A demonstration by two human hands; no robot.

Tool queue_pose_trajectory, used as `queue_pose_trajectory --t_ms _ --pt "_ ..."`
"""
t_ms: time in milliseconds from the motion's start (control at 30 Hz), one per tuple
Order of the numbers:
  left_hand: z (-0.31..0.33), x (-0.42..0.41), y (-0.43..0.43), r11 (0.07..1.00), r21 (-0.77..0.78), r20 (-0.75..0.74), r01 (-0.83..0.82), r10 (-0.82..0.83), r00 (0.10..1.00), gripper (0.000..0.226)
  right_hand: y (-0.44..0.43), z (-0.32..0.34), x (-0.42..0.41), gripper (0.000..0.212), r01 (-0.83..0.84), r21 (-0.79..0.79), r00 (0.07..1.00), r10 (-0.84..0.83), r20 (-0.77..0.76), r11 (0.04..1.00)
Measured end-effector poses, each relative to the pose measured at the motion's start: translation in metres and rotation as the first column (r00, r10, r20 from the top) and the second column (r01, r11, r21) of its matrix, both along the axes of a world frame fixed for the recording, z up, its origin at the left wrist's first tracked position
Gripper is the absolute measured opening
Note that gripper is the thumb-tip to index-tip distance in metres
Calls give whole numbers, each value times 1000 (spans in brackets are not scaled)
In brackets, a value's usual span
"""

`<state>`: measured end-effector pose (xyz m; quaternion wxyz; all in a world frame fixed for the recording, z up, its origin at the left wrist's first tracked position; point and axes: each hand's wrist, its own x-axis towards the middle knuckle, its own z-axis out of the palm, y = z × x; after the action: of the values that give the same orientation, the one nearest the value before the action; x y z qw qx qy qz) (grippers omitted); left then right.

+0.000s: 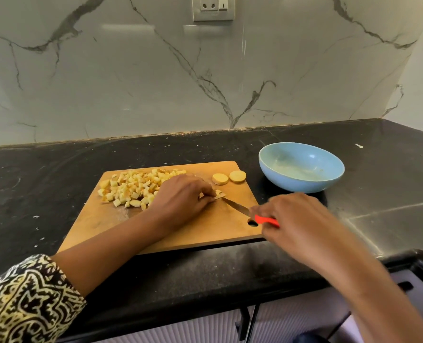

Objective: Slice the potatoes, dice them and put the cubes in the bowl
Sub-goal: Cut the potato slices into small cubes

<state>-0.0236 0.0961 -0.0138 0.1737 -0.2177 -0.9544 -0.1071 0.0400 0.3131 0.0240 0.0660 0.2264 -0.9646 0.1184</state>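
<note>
While the left grip (pixel 183 194) is curling onto a potato piece (pixel 219 193) to pin it to the board (pixel 205 227), the right grip (pixel 289 214) is wrapping the knife (pixel 240 208) handle, dicing. Cubes (pixel 133 188) are piling left, clear of the blade; the bowl (pixel 279 180) is waiting empty alongside.

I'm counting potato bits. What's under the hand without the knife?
A few pale potato bits poke out from under the left hand, by the knife tip. The hand covers the rest of them and an edge of the cube pile.
</note>
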Motion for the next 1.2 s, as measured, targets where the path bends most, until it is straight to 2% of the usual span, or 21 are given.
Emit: queue_pose_trajectory --t_ms 167,333,433,600,667,800,933,1033,1200 --pt "1 4 -2 998 63 -1 -29 29 1000 24 5 0 6 39 66 -145 995 -75 -60 987" --pt "1 4 -6 995 53 7 -78 78 997 26 -13 -16 2 40 22 -214 999 -28 -27 977" --pt "-1 2 -7 997 43 9 -66 66 998 24 -18 -18 0 40 25 -192 1000 -28 -13 981" --pt "0 -2 -5 998 18 1 -66 66 998 25 -35 -23 -9 30 43 -28 999 -43 -1 999" --pt "0 -1 -3 997 4 -13 -74 74 997 24 -28 -23 -6 32 36 -24 999 -36 8 999" --pt "-1 0 -5 996 -22 -60 -88 87 994 24 7 -12 16 35 45 -116 996 -37 77 992" --pt "-1 -3 -9 996 -10 -82 -88 87 993 24 15 -18 12 35 195 -304 979 -165 123 933" --pt "2 -3 -16 995 40 -141 -96 101 985 21 4 -25 6 32 245 -321 965 -199 171 915" --pt "14 -4 -50 974 165 -241 -156 193 951 18 -32 -27 6 31 217 -288 971 -176 163 933"
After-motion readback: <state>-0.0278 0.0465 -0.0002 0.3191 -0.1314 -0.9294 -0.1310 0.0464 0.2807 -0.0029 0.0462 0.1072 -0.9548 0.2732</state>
